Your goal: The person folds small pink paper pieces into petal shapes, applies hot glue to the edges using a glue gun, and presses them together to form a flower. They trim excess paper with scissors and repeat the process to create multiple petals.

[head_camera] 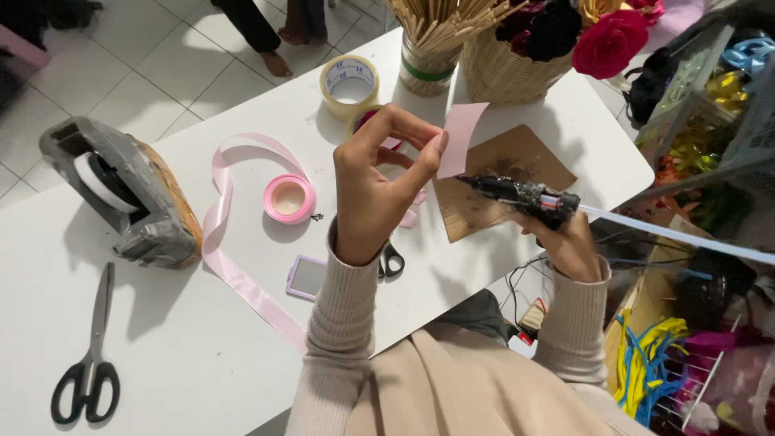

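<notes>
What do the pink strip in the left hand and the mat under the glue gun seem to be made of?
The pink strip, pinched by the left hand, looks like satin ribbon: smooth, thin, with a faint sheen, like the loose ribbon on the table. The mat under the glue gun in the right hand looks like matte brown cardboard, speckled with residue.

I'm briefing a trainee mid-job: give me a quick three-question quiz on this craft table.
1. True or false: the right hand holds a glue gun.
2. What does the left hand pinch? A) pink ribbon piece B) clear tape roll C) large scissors
3. What lies under the glue gun's nozzle?

Key: 1 true; 2 A; 3 a brown cardboard sheet.
</notes>
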